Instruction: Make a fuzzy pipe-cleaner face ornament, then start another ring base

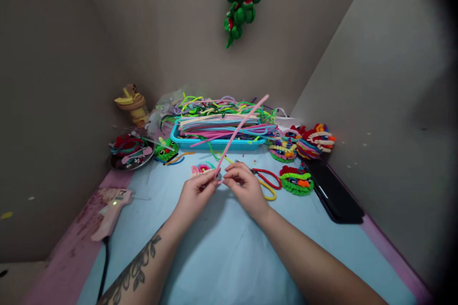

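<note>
A long pink pipe cleaner point(240, 126) slants up and to the right from between my hands. My left hand point(198, 191) pinches it near its lower end. At that short lower end, the thumb and fingertips of my right hand point(244, 186) are closed on the pipe cleaner. Just behind my fingers lies a small pink and teal fuzzy piece point(203, 167), partly covered by my left hand. Beside my right hand rest scissors or pliers with a red handle loop point(270, 176) and a yellow one.
A blue tray point(218, 144) of pipe cleaners stands at the back. Colourful fuzzy bird shapes point(296, 180) sit at the right, near a black tray-like object point(334, 193). At the left are a pink glue gun point(112, 214), its black cord and a metal bowl point(132, 166).
</note>
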A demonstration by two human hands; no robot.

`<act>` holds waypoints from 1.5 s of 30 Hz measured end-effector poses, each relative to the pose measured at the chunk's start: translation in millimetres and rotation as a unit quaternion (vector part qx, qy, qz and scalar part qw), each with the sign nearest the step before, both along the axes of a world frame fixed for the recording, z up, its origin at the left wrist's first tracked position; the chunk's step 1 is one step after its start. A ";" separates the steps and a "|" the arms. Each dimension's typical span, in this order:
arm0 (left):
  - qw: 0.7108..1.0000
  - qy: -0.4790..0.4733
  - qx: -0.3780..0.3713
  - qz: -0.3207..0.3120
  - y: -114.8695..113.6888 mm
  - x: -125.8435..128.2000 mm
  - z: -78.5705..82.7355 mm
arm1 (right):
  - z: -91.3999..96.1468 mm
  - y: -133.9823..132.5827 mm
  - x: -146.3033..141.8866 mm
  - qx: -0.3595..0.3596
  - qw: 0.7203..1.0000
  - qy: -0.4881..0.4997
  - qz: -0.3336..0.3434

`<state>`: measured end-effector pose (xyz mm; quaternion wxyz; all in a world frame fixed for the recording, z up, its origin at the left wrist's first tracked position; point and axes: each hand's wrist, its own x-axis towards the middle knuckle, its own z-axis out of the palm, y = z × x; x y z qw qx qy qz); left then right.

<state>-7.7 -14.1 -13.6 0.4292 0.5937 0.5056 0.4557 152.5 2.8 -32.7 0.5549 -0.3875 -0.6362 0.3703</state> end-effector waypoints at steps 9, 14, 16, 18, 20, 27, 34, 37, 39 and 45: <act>0.993 0.069 0.091 -0.033 -0.8 1.7 -10.4 | -2.3 0.5 -5.8 -0.122 0.990 0.064 0.033; 0.972 0.169 0.157 -0.040 -2.8 2.1 -14.7 | -3.0 -0.6 -7.8 -0.144 0.988 0.052 0.005; 0.965 0.196 0.169 -0.037 -4.1 2.5 -14.8 | -2.6 -1.2 -7.7 -0.150 0.988 0.037 0.001; 0.959 0.223 0.172 -0.038 -5.4 2.8 -14.5 | -1.9 -2.1 -7.8 -0.149 0.988 0.023 -0.008; 0.954 0.243 0.170 -0.042 -6.3 3.0 -13.8 | -1.2 -2.9 -8.2 -0.140 0.990 0.013 -0.016; 0.959 0.215 0.185 -0.013 -9.1 5.6 -15.0 | 2.7 -2.1 -8.6 -0.171 0.982 0.078 0.014; 0.940 0.246 0.231 0.053 -13.6 5.2 -18.1 | 5.7 -7.3 -19.4 -0.263 0.930 0.258 0.010; 0.938 0.250 0.233 0.058 -15.1 4.3 -18.8 | 8.2 -11.6 -25.1 -0.286 0.914 0.289 0.008; 0.938 0.249 0.236 0.054 -15.3 3.3 -19.9 | 9.5 -13.2 -27.1 -0.294 0.906 0.304 0.008; 0.936 0.252 0.237 0.060 -12.9 0.1 -20.0 | 6.7 -12.4 -26.4 -0.293 0.903 0.312 0.031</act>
